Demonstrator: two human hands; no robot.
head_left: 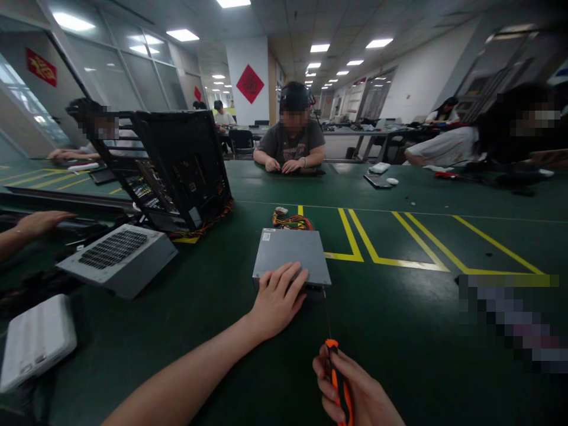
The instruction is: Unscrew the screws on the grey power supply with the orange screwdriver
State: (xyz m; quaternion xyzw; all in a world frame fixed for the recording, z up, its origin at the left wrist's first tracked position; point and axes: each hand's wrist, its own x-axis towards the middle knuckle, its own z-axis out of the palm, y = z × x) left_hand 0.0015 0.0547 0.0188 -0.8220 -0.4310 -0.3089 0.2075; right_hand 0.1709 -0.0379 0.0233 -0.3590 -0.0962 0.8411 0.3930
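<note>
A grey metal power supply box (290, 251) lies on the green table, with a bundle of coloured cables (293, 221) behind it. My left hand (280, 296) rests on the front part of its top, fingers apart and bent over the near edge. In my right hand (350, 384) is an orange and black screwdriver (339, 384), its handle wrapped by the fingers. The long thin shaft points away from me, and its tip is at the box's front right corner; whether it touches a screw cannot be made out.
Left of the box stand an open black computer case (181, 171) and a second power supply (119, 254). A white device (38, 340) lies nearer. Another person's hand (39, 225) is at far left. A person (290, 139) sits opposite. Yellow tape (399, 263) marks the table (199, 349).
</note>
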